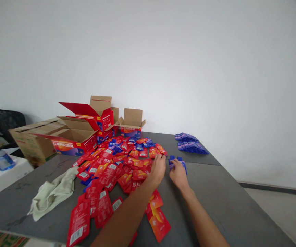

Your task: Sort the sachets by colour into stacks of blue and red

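1. Nearest, both forearms reach out across the grey bench point(227, 192) from the near edge; a few red packets point(158, 219) lie loose just under and beside the left forearm, apart from the main heap, and should not be swept along by the arm.
2. Left of the heap, near the bench's near-left corner, a crumpled pale cloth point(52, 192) lies flat and clear of both hands.
3. Next, the left hand point(157, 168) rests palm down with fingers loosely spread on the right edge of the big heap of red and blue packets point(117, 161). Judging by its pose, it steadies or rakes the heap; light pressure should do, since the foil packets look slippery and overlap each other.
4. Just right of the heap, the right hand point(178, 173) lies with fingers curled forward onto a small stack of blue packets point(176, 162), touching it. Whether it pinches the stack or only presses it I cannot tell. Squaring the edges against the bench would keep the stack neat.
5. Farther back, right of the heap, two larger rows of blue packets point(190, 142) sit well apart from the hands.
6. Behind the heap, open red cartons point(86, 132) and a brown box point(35, 137) stand by the wall.
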Motion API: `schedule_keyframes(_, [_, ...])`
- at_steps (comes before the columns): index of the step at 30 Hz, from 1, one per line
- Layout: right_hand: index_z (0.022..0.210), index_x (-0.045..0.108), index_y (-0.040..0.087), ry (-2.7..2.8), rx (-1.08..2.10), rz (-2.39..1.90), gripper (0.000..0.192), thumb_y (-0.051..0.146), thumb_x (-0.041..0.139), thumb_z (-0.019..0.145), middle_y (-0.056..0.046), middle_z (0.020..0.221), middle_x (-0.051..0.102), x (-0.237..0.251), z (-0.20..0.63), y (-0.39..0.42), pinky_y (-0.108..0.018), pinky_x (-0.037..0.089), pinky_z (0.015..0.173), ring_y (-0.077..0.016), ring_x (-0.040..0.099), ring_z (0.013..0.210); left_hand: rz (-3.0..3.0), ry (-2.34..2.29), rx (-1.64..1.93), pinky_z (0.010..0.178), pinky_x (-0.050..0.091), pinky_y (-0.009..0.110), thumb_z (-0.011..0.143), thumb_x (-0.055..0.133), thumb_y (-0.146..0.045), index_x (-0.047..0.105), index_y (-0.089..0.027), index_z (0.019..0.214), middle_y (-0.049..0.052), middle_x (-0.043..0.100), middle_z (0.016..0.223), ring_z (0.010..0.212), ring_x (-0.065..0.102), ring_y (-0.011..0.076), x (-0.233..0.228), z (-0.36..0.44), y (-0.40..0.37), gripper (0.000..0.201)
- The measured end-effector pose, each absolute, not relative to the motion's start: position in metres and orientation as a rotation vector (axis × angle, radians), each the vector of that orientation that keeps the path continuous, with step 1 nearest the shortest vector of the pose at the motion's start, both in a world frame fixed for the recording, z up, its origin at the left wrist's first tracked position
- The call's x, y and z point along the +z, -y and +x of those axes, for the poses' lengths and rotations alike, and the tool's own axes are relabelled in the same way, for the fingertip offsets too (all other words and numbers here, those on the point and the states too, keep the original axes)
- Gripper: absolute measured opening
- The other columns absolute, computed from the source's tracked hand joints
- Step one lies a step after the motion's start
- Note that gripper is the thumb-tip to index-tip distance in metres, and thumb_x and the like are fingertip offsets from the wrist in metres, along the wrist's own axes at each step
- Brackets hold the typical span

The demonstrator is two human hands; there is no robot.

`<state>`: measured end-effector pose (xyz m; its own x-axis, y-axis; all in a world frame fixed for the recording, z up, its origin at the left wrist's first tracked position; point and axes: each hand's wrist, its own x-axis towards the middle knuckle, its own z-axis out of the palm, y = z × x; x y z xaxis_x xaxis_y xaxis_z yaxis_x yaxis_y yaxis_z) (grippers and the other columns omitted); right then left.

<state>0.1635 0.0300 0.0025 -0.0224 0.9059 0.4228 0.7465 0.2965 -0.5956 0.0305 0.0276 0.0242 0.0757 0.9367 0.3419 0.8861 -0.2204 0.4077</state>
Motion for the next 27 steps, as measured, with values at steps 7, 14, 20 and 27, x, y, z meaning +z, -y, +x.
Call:
schedule_keyframes(7, [0.141, 0.052, 0.022, 1.981, 0.049, -1.849, 0.058, 0.012, 0.046, 0.085, -0.012, 0.155, 0.040, -0.031, 0.210, -0.026, -0.045, 0.037, 0.111, -0.0263, 0.036, 0.143, 2.241, -1.853, 0.596, 0.114, 0.033, 0.038, 0.092, 0.035, -0.010, 0.063, -0.016, 0.125, 0.013, 0.057, 0.136, 0.131, 0.044, 0.0243, -0.008, 0.085, -0.029, 0.043])
schedule_keyframes(14, [0.144, 0.049, 0.020, 2.041, 0.116, -1.859, 0.056, 0.012, 0.044, 0.088, -0.013, 0.151, 0.046, -0.044, 0.219, -0.028, -0.045, 0.034, 0.112, -0.0250, 0.041, 0.140, 2.207, -1.868, 0.552, 0.108, 0.038, 0.045, 0.091, 0.050, -0.030, 0.069, -0.024, 0.117, 0.009, 0.057, 0.136, 0.127, 0.045, 0.0287, -0.012, 0.084, -0.027, 0.033])
schedule_keyframes(20, [0.133, 0.059, 0.017, 2.082, 0.076, -1.810, 0.050, 0.009, 0.044, 0.086, -0.013, 0.144, 0.053, -0.046, 0.229, -0.038, -0.035, 0.037, 0.110, -0.0226, 0.047, 0.135, 2.184, -1.788, 0.544, 0.111, 0.038, 0.042, 0.092, 0.047, -0.024, 0.067, -0.024, 0.120, 0.008, 0.056, 0.138, 0.129, 0.045, 0.0257, -0.010, 0.087, -0.034, 0.035])
schedule_keyframes(27, [0.133, 0.057, 0.015, 2.020, 0.011, -1.896, 0.047, 0.014, 0.045, 0.088, -0.015, 0.145, 0.052, -0.045, 0.227, -0.038, -0.044, 0.036, 0.109, -0.0274, 0.044, 0.137, 2.242, -1.795, 0.569, 0.111, 0.037, 0.043, 0.093, 0.045, -0.027, 0.066, -0.022, 0.122, 0.010, 0.055, 0.139, 0.130, 0.045, 0.0273, -0.019, 0.093, -0.036, 0.036])
